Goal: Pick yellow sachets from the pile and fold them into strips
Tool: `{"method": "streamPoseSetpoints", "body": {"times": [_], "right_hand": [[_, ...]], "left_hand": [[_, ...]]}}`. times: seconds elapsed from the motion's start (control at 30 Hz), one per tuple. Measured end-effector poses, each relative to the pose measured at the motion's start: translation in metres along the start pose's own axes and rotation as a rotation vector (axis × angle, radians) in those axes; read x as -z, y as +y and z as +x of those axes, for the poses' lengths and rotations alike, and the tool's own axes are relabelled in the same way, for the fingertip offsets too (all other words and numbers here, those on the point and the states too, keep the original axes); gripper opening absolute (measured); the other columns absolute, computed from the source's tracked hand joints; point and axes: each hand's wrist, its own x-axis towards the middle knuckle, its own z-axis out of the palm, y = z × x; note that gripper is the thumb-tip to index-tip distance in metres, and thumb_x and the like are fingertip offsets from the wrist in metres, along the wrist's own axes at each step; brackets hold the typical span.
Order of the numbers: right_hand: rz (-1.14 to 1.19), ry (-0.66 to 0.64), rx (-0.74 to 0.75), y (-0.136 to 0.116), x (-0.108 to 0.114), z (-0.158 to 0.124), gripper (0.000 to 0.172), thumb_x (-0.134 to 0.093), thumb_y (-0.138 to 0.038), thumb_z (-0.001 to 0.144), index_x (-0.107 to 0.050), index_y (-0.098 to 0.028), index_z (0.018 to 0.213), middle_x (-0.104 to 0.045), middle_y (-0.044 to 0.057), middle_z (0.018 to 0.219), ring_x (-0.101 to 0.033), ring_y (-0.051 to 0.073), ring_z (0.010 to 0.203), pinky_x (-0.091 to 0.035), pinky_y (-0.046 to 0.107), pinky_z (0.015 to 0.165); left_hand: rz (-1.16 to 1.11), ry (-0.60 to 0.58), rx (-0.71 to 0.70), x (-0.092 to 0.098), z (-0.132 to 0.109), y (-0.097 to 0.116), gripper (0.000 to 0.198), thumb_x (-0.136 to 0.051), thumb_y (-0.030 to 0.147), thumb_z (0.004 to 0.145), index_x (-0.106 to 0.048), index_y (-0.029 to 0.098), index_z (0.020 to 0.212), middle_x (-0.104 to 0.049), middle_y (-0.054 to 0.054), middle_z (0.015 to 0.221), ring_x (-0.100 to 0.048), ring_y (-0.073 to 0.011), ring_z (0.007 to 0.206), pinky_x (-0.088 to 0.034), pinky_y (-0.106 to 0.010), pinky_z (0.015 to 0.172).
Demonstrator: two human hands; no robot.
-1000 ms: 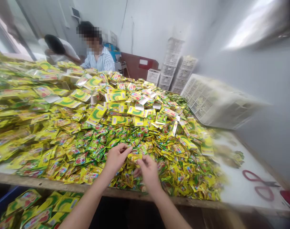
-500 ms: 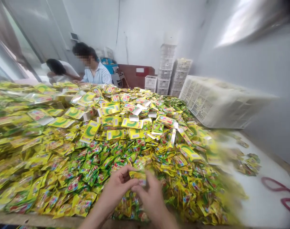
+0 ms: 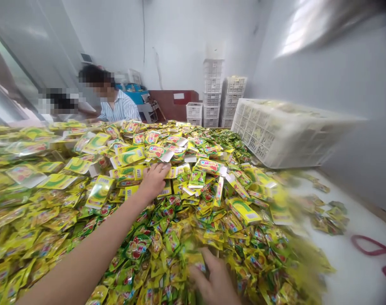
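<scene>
My left hand (image 3: 155,180) is stretched forward over a heap of small snack packets and cartons. Its fingers are closed over the left end of a yellow carton (image 3: 173,171) with a white flap nearby. Low in the view, my right hand (image 3: 213,275) is somewhat blurred, with a small yellow packet (image 3: 196,262) between thumb and fingers. Green and yellow packets (image 3: 138,246) lie all around both hands. Among the cartons in front, one printed yellow carton (image 3: 208,166) lies just right of my left hand.
A white plastic crate (image 3: 275,135) stands at the right edge of the heap. Red-handled scissors (image 3: 367,250) and loose packets (image 3: 329,218) lie on the white tabletop at right. Stacked crates (image 3: 212,93) stand behind. Two people sit beyond the heap, one in a striped shirt (image 3: 124,108).
My hands were together around a small yellow packet. The left has let go and reached forward to the carton; the right has moved slightly lower with the packet. The view has shifted a little right.
</scene>
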Motion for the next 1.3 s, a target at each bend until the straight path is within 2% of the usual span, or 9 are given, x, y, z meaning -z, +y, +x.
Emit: {"method": "streamPoseSetpoints", "body": {"times": [0.13, 0.3, 0.43, 0.53, 0.73, 0.9, 1.0, 1.1, 1.3], "right_hand": [[0.031, 0.078, -0.029, 0.012, 0.002, -0.004, 0.019, -0.069, -0.027, 0.074, -0.068, -0.024, 0.093, -0.069, 0.007, 0.089, -0.065, 0.025, 0.083, -0.053, 0.030, 0.070], [0.358, -0.009, -0.237, -0.021, 0.013, 0.003, 0.026, -0.062, -0.040, 0.084, -0.062, -0.018, 0.098, -0.062, 0.002, 0.068, -0.059, 0.017, 0.049, -0.045, 0.025, 0.041], [0.415, 0.143, -0.013, -0.073, 0.016, 0.018, 0.018, -0.061, -0.034, 0.087, -0.063, -0.018, 0.093, -0.064, 0.002, 0.078, -0.061, 0.016, 0.066, -0.050, 0.024, 0.058], [0.330, 0.140, 0.171, -0.095, 0.001, 0.022, 0.016, -0.062, -0.030, 0.087, -0.064, -0.019, 0.098, -0.065, 0.004, 0.089, -0.061, 0.019, 0.083, -0.051, 0.029, 0.075], [-0.168, -0.004, 0.366, -0.083, -0.027, -0.012, 0.011, -0.060, -0.020, 0.085, -0.064, -0.020, 0.096, -0.059, 0.005, 0.092, -0.056, 0.019, 0.087, -0.045, 0.030, 0.079], [-0.385, -0.393, 0.265, -0.078, -0.010, -0.032, 0.014, -0.069, -0.014, 0.076, -0.058, -0.018, 0.067, -0.056, -0.002, 0.075, -0.055, 0.014, 0.072, -0.041, 0.023, 0.064], [-0.401, -0.629, 0.207, -0.080, 0.003, -0.042, 0.016, -0.078, -0.015, 0.067, -0.063, -0.019, 0.073, -0.059, -0.004, 0.075, -0.057, 0.014, 0.071, -0.041, 0.021, 0.061], [-0.317, -0.629, 0.085, -0.079, 0.009, -0.058, 0.039, -0.083, -0.020, 0.064, -0.067, -0.025, 0.098, -0.066, -0.004, 0.085, -0.060, 0.016, 0.076, -0.042, 0.022, 0.064], [-0.143, -0.475, 0.062, -0.069, 0.003, -0.086, 0.005, -0.076, -0.017, 0.075, -0.073, -0.020, 0.077, -0.066, -0.001, 0.082, -0.059, 0.015, 0.079, -0.043, 0.024, 0.071]], "left_hand": [[0.052, 0.140, 0.037, 0.010, 0.009, -0.016, 0.030, -0.057, 0.021, 0.086, -0.066, 0.013, 0.113, -0.064, -0.014, 0.123, -0.051, -0.0290, 0.123, -0.032, -0.046, 0.109], [0.014, 0.278, 0.175, 0.047, -0.036, -0.014, 0.042, -0.058, 0.038, 0.087, -0.061, 0.013, 0.120, -0.068, -0.015, 0.114, -0.063, -0.0293, 0.100, -0.046, -0.041, 0.093], [-0.163, 0.035, 0.245, 0.052, -0.114, 0.020, 0.033, -0.066, 0.045, 0.081, -0.068, 0.020, 0.103, -0.076, -0.005, 0.089, -0.071, -0.0244, 0.080, -0.055, -0.031, 0.072], [-0.516, -0.216, 0.389, 0.037, -0.178, 0.054, 0.029, -0.065, 0.043, 0.083, -0.067, 0.023, 0.104, -0.076, -0.002, 0.093, -0.071, -0.0226, 0.084, -0.056, -0.028, 0.073], [-0.865, -0.059, 0.667, 0.008, -0.265, 0.086, 0.026, -0.066, 0.039, 0.083, -0.067, 0.023, 0.103, -0.073, -0.003, 0.104, -0.066, -0.0229, 0.099, -0.052, -0.028, 0.086], [-1.028, -0.078, 0.758, -0.013, -0.313, 0.100, 0.023, -0.068, 0.037, 0.081, -0.067, 0.022, 0.098, -0.075, -0.004, 0.097, -0.067, -0.0236, 0.093, -0.052, -0.030, 0.083], [-1.209, -0.179, 0.777, -0.016, -0.334, 0.117, 0.023, -0.070, 0.037, 0.080, -0.067, 0.024, 0.099, -0.076, -0.005, 0.101, -0.069, -0.0241, 0.093, -0.052, -0.031, 0.083], [-1.414, -0.313, 0.847, -0.011, -0.346, 0.131, 0.034, -0.075, 0.037, 0.075, -0.066, 0.024, 0.105, -0.077, -0.006, 0.098, -0.070, -0.0253, 0.088, -0.052, -0.035, 0.083], [-1.344, -0.347, 0.865, -0.001, -0.356, 0.135, 0.037, -0.077, 0.036, 0.073, -0.068, 0.020, 0.106, -0.076, -0.007, 0.100, -0.068, -0.0274, 0.099, -0.050, -0.034, 0.088]]}}
